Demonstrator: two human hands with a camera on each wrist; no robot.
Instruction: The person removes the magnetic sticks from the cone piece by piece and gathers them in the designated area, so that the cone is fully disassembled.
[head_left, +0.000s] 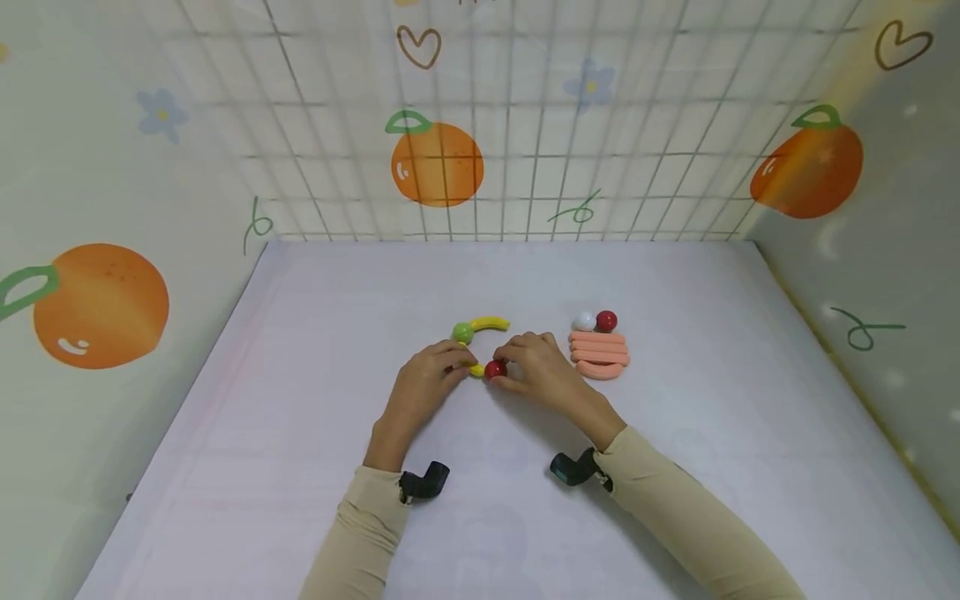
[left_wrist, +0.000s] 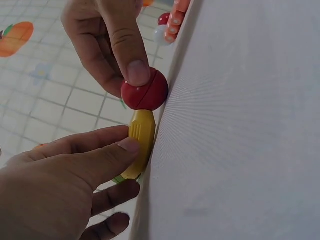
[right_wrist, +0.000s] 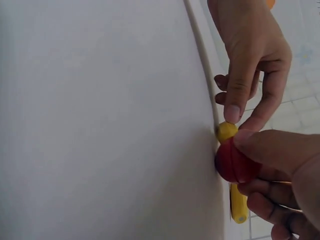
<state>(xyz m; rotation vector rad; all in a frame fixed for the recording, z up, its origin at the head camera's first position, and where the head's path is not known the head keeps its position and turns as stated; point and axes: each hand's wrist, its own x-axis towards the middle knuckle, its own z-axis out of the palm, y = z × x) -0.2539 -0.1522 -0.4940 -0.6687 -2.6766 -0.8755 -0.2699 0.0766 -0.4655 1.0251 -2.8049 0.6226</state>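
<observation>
My left hand (head_left: 422, 385) pinches a short yellow rod (left_wrist: 142, 140) between thumb and fingers. With thumb and fingertips, my right hand (head_left: 546, 373) holds a glossy red ball (left_wrist: 145, 91) that has a seam round it. In the left wrist view the ball meets the end of the yellow rod. A green ball (head_left: 462, 333) lies just beyond the left fingers, at the rod's far end. From that green ball a curved yellow rod (head_left: 491, 322) runs to the right. Fingers partly cover the near rod in the head view.
To the right of my right hand lie several salmon-coloured rods (head_left: 597, 347), side by side, with a curved one nearest me. A white ball (head_left: 583, 321) and a second red ball (head_left: 607, 321) sit behind them. Printed curtains hang round the pale table (head_left: 337, 292).
</observation>
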